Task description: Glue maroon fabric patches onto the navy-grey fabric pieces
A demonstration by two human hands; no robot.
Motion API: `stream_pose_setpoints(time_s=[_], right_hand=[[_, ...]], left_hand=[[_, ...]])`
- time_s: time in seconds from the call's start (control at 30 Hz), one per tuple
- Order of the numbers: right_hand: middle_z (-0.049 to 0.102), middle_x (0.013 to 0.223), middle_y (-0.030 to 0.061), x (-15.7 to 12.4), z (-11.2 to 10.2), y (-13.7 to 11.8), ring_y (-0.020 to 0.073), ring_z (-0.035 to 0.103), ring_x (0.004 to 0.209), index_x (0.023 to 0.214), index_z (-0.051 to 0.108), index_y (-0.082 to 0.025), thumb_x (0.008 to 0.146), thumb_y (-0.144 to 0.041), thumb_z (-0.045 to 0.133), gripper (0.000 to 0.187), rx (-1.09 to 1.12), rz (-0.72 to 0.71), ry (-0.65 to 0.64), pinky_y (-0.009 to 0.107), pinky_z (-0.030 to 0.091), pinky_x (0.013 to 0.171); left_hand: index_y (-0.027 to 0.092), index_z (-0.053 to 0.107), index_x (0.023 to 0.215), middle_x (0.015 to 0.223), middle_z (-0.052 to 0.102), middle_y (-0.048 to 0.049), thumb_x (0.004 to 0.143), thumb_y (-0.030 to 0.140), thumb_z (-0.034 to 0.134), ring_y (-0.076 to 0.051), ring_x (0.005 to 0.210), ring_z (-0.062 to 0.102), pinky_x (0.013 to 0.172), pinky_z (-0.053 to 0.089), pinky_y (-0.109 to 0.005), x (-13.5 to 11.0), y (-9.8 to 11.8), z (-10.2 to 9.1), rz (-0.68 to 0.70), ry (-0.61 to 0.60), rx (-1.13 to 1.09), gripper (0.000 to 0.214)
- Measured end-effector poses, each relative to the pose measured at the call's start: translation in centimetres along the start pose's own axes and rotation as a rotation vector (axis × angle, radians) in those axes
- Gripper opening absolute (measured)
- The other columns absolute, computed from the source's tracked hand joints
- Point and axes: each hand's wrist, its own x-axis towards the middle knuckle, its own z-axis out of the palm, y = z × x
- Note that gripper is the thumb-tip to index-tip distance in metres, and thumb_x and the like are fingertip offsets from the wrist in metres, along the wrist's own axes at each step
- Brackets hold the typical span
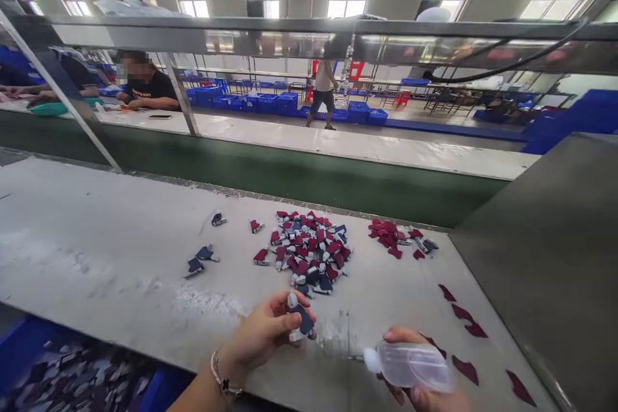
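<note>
**One navy piece (303, 320), one bottle (415, 367)**

The navy piece is above the surface (120, 232), where the left hand (270, 322) has its grip pinched on it. The right hand (434, 400) has its grip wrapped around the bottle, whose nozzle (356, 358) points toward the piece, apart from it. I judge the step as aiming; the next move seems to call for a steady nozzle. Beyond is one mixed heap (313, 244), too crowded for counting; left of it, three loose navy pieces (196, 266).

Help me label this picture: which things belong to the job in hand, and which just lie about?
Likely the job's:
piece in left hand
bottle in right hand
heaped pieces
loose red shapes

Seemingly lying about:
phone-like slab
far blue crates
</note>
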Motion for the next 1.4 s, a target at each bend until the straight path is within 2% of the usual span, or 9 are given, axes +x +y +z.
stream_pose_setpoints(time_s=[0.1,0.2,0.33,0.47,0.57,0.73,0.87,1.03,1.4], right_hand=[[0.069,0.084,0.0049,-1.0,0.5,-1.7,0.0157,0.058,0.058,0.096,0.07,-0.024,0.05,-0.054,0.09,0.058,0.034,0.053,0.037,0.029,0.045,0.054],[0.071,0.096,0.0067,-2.1,0.9,-3.0,0.0167,0.062,0.062,0.096,0.071,-0.025,0.055,-0.044,0.09,0.049,-0.036,0.122,0.048,0.031,0.049,0.057],[0.071,0.084,0.0055,-2.6,1.4,-4.2,0.0179,0.064,0.068,0.098,0.07,-0.022,0.061,-0.04,0.087,0.044,-0.057,0.158,0.005,0.029,0.049,0.06],[0.071,0.079,0.0035,-2.5,1.6,-4.4,0.0174,0.064,0.069,0.1,0.069,-0.021,0.064,-0.039,0.086,0.044,-0.041,0.185,-0.034,0.028,0.049,0.062],[0.07,0.076,0.0019,-2.6,1.5,-4.3,0.0159,0.063,0.065,0.099,0.067,-0.021,0.063,-0.039,0.086,0.045,-0.028,0.172,-0.042,0.026,0.048,0.058],[0.06,0.068,-0.0025,-2.6,2.2,-4.6,0.0127,0.054,0.056,0.088,0.058,-0.021,0.069,-0.035,0.079,0.032,-0.178,0.107,0.038,0.024,0.044,0.05],[0.057,0.065,-0.004,-2.6,3.5,-5.6,0.0122,0.052,0.053,0.081,0.053,-0.021,0.074,-0.037,0.074,0.027,-0.369,0.072,0.046,0.023,0.043,0.046],[0.056,0.064,-0.0043,-2.8,4.5,-6.6,0.0122,0.055,0.052,0.079,0.057,-0.022,0.08,-0.035,0.071,0.019,-0.566,-0.109,0.009,0.023,0.046,0.047],[0.063,0.065,-0.0043,-3.0,5.4,-7.7,0.0132,0.061,0.053,0.082,0.062,-0.023,0.082,-0.033,0.069,0.012,-0.658,-0.181,0.006,0.024,0.05,0.052]], left_hand=[[0.016,0.05,0.081,0.068,0.059,0.0027,0.072,0.053,0.079,-0.008,0.051,0.062,0.041,0.036,-0.014,0.5,-2.1,1.1,-0.001,-0.021,0.008,0.048],[0.019,0.042,0.078,0.059,0.053,0.0064,0.076,0.061,0.071,-0.006,0.038,0.052,0.033,0.027,-0.013,0.8,-2.4,2.3,-0.012,-0.016,0.165,0.051],[0.021,0.041,0.103,0.07,0.06,0.0052,0.084,0.055,0.066,-0.008,0.043,0.058,0.039,0.041,-0.016,0.7,-1.5,3.8,-0.086,-0.038,0.302,0.046],[0.024,0.04,0.116,0.083,0.062,0.003,0.07,0.032,0.084,-0.008,0.06,0.063,0.058,0.05,-0.02,0.6,-1.4,4.3,-0.156,-0.102,0.35,0.065],[0.023,0.044,0.119,0.071,0.059,0.0055,0.074,0.033,0.08,-0.01,0.058,0.062,0.054,0.045,-0.018,0.1,-1.9,4.5,-0.178,-0.134,0.466,0.059],[0.02,0.054,0.113,0.052,0.046,0.0104,0.072,0.038,0.081,-0.007,0.046,0.047,0.042,0.03,-0.016,-0.8,-2.4,5.5,-0.039,-0.066,0.715,0.052],[0.023,0.052,0.123,0.081,0.063,0.0015,0.069,0.032,0.083,-0.01,0.062,0.06,0.053,0.047,-0.02,-1.1,-2.2,6.1,-0.006,-0.11,0.679,0.062],[0.026,0.049,0.128,0.104,0.065,-0.0034,0.073,0.024,0.078,-0.014,0.077,0.067,0.068,0.058,-0.025,-1.6,-1.2,6.4,-0.01,-0.183,0.664,0.062],[0.023,0.051,0.123,0.076,0.066,0.0017,0.076,0.029,0.077,-0.015,0.069,0.068,0.065,0.057,-0.025,-2.1,-0.5,6.4,-0.023,-0.164,0.781,0.053]])
